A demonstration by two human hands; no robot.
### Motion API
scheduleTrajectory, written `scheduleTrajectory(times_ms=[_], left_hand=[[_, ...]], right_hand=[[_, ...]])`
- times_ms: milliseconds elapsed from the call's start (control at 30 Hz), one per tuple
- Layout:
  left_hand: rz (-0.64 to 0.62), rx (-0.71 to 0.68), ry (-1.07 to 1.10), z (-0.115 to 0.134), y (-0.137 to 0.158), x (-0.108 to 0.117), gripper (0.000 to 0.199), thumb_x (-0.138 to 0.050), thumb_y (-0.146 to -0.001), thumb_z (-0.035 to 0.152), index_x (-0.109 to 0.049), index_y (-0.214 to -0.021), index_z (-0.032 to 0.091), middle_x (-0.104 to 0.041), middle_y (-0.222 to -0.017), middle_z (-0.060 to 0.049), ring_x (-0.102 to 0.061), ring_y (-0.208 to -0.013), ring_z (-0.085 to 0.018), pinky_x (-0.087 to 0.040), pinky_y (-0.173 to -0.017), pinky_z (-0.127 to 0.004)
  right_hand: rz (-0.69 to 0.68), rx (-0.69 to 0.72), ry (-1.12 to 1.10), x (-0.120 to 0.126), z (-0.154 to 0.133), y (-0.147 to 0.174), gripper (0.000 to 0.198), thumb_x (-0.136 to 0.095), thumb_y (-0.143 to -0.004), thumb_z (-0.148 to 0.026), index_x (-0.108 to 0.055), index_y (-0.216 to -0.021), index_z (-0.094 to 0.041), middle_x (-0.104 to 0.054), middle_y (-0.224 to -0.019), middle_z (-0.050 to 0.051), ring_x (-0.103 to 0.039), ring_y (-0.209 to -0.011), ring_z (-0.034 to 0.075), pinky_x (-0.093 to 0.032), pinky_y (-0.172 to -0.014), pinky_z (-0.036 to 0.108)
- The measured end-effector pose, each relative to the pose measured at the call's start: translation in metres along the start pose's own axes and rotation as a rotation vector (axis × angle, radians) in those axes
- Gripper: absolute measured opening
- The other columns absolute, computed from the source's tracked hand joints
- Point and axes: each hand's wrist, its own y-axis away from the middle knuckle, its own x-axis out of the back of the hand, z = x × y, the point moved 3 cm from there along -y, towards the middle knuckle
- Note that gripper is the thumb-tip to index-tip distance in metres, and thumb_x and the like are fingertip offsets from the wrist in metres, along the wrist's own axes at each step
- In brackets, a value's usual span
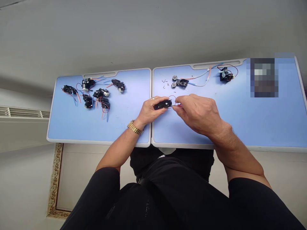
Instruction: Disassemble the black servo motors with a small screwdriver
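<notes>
My left hand [149, 111] is closed around a small black motor unit [165, 103] with a round pale centre and a thin red wire looping from it. My right hand [200, 113] pinches what looks like a small red-handled screwdriver [179, 105], mostly hidden by the fingers. Its thin shaft reaches the right end of the motor unit. Just beyond the hands lies an opened black housing [183, 83] with clear tubing. Two round metal-rimmed parts [174, 81] sit at its left. Several tiny screws [164, 83] are scattered nearby.
Several black motor units [102, 92] with orange and blue tubes lie on the left blue table [72, 124]. Another motor unit [225, 75] rests toward the back of the right table [240, 124]. A narrow seam divides the tables. A blurred dark object [263, 78] is at far right.
</notes>
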Motion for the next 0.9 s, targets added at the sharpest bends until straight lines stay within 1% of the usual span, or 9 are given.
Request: scheduleTrajectory(times_ms=[67,167,333,467,567,667,733,833,900], left_hand=[[-0.004,-0.002,-0.003,0.0007,0.0,0.0002,0.034,-0.083,-0.096,0.034,-0.083,-0.13,0.027,-0.085,-0.115,-0.006,-0.078,-0.104,-0.021,-0.063,-0.097,-0.04],[-0.004,0.002,0.002,0.0018,0.0002,0.0004,0.034,-0.083,-0.096,0.034,-0.084,-0.129,0.026,-0.085,-0.114,-0.006,-0.077,-0.103,-0.021,-0.063,-0.096,-0.04],[-0.002,0.022,0.033,0.0034,0.0008,0.0007,0.034,-0.082,-0.095,0.031,-0.084,-0.128,0.025,-0.084,-0.115,-0.006,-0.077,-0.103,-0.021,-0.063,-0.096,-0.04],[-0.009,0.04,0.023,0.0033,0.0011,0.0007,0.034,-0.083,-0.094,0.03,-0.084,-0.128,0.026,-0.084,-0.113,-0.005,-0.076,-0.101,-0.021,-0.063,-0.095,-0.04],[-0.009,0.034,0.014,0.003,0.001,0.0005,0.035,-0.083,-0.093,0.028,-0.083,-0.129,0.026,-0.084,-0.112,-0.005,-0.076,-0.102,-0.021,-0.063,-0.096,-0.04],[-0.008,0.028,0.016,0.0027,0.0007,-0.0001,0.034,-0.082,-0.094,0.028,-0.083,-0.129,0.027,-0.084,-0.116,-0.006,-0.077,-0.104,-0.021,-0.063,-0.098,-0.04],[-0.004,0.027,0.017,0.0026,0.0006,-0.0003,0.034,-0.082,-0.095,0.027,-0.083,-0.129,0.026,-0.084,-0.116,-0.006,-0.077,-0.104,-0.021,-0.063,-0.098,-0.04],[0.005,0.039,0.009,0.0021,0.0008,-0.0004,0.035,-0.083,-0.094,0.026,-0.084,-0.129,0.026,-0.084,-0.113,-0.005,-0.077,-0.103,-0.021,-0.063,-0.098,-0.04],[0.004,0.05,0.01,0.0015,0.001,-0.0004,0.035,-0.083,-0.094,0.026,-0.084,-0.129,0.027,-0.084,-0.114,-0.005,-0.077,-0.103,-0.021,-0.063,-0.098,-0.041]], right_hand=[[-0.024,-0.031,0.005,0.0,-0.0005,0.0021,0.027,-0.051,-0.117,-0.03,-0.064,-0.094,-0.024,-0.064,-0.072,0.002,-0.052,-0.067,0.019,-0.028,-0.061,0.037],[-0.052,-0.014,-0.015,0.001,-0.0015,0.0038,0.025,-0.047,-0.116,-0.024,-0.063,-0.096,-0.023,-0.063,-0.073,0.002,-0.051,-0.067,0.019,-0.028,-0.06,0.037],[-0.084,0.076,-0.054,0.0039,-0.002,0.0038,0.02,-0.048,-0.108,-0.011,-0.063,-0.105,-0.024,-0.064,-0.08,0.004,-0.051,-0.072,0.022,-0.038,-0.068,0.038],[-0.106,0.102,-0.086,0.0039,-0.0018,0.002,0.021,-0.048,-0.106,-0.008,-0.063,-0.108,-0.024,-0.065,-0.084,0.005,-0.051,-0.074,0.023,-0.042,-0.073,0.039],[-0.079,0.05,-0.061,0.0019,-0.0014,0.0015,0.018,-0.049,-0.109,-0.014,-0.063,-0.105,-0.024,-0.065,-0.08,0.004,-0.053,-0.074,0.022,-0.039,-0.069,0.038],[-0.051,-0.043,-0.005,-0.0007,-0.0006,0.0033,0.018,-0.051,-0.114,-0.025,-0.064,-0.101,-0.023,-0.063,-0.073,0.002,-0.052,-0.067,0.02,-0.031,-0.062,0.037],[-0.053,-0.06,-0.013,-0.0013,-0.0009,0.0042,0.018,-0.05,-0.114,-0.025,-0.063,-0.101,-0.024,-0.062,-0.072,0.001,-0.051,-0.066,0.02,-0.029,-0.062,0.037],[-0.073,0.002,-0.09,0.0005,-0.002,0.0034,0.017,-0.048,-0.11,-0.014,-0.062,-0.108,-0.024,-0.066,-0.081,0.004,-0.054,-0.073,0.022,-0.039,-0.069,0.038],[-0.09,0.031,-0.116,0.0022,-0.0015,0.0022,0.019,-0.047,-0.108,-0.01,-0.061,-0.112,-0.024,-0.068,-0.088,0.006,-0.056,-0.079,0.024,-0.043,-0.075,0.039]])
